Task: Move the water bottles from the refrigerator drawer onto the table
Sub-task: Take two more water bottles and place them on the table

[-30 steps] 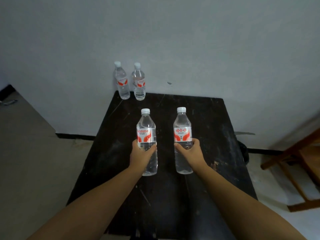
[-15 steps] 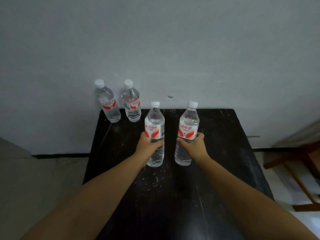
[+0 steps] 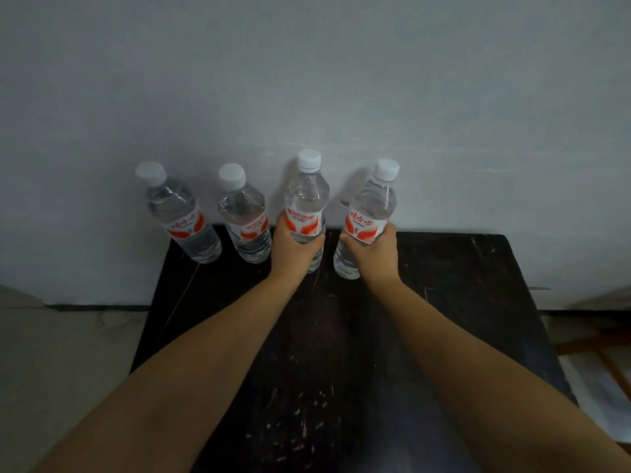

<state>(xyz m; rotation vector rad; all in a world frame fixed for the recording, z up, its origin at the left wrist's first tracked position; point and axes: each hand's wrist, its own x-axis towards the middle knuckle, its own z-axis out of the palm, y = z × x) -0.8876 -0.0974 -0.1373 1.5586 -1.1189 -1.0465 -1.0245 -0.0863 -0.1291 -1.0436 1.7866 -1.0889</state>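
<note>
Head view: left hand (image 3: 296,252) and right hand (image 3: 372,256) each clamp a full, heavy-looking clear plastic water bottle (image 3: 306,203) mid-body, below its red label.

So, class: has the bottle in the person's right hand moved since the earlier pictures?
Yes. The bottle in the right hand has travelled toward the wall, from mid-table to the far edge of the table, in line with the standing bottles.

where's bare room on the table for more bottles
Crowded: the back edge by the wall, where two standing bottles and the bottles in the left hand and right hand form a row. Free: the back right corner of the table, and the near half around the forearms.
</note>
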